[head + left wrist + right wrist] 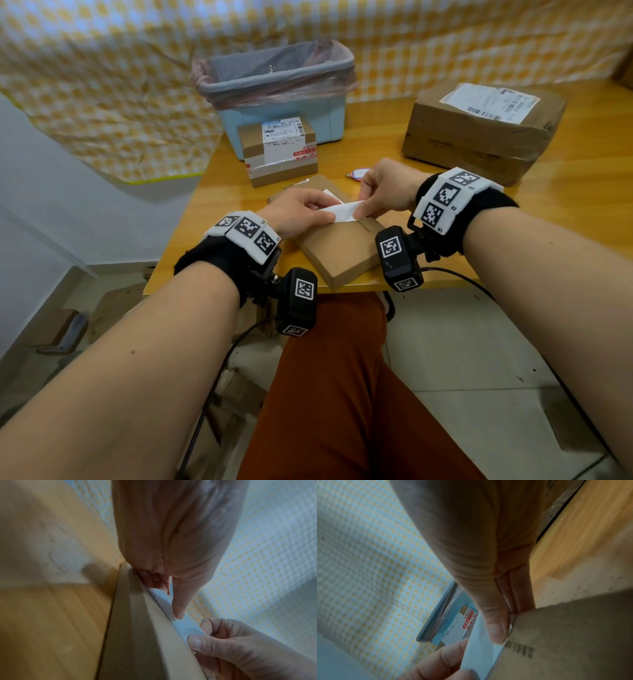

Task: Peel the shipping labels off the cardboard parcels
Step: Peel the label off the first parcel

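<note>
1. Two hands meet over a flat parcel [337, 250] at the near edge of the table [582, 222] in the head view. The left hand [298, 214] reaches in from the lower left, back upward, fingers curled onto one end of a white label [342, 210]. The right hand [383, 192] comes from the right, wrist bent inward, thumb and fingers pinching the other end. The label lies partly lifted above the parcel's top. Further back stand a small box [281, 154] with its own label, just in front of a lined bin [274, 89], and a big box [479, 133] at the right, also labelled. A small tag [358, 173] lies beyond the hands.

2. Left wrist view: the left hand [171, 534] hangs down from the top, thumb [180, 601] pressing the label [187, 623] against the fingers behind it, right at the parcel [145, 628] edge. Lower right, the right hand [240, 649] grips the same strip between thumb and curled fingers. The table [51, 615] shows at left.

3. Right wrist view: the right hand [479, 547] points downward, thumb [496, 626] clamped on the label [482, 649] where it meets the parcel [573, 642]; its fingers lie straight behind. The left hand [440, 662] holds the label's lower part. The small box [458, 627] and bin [436, 622] appear behind.
</note>
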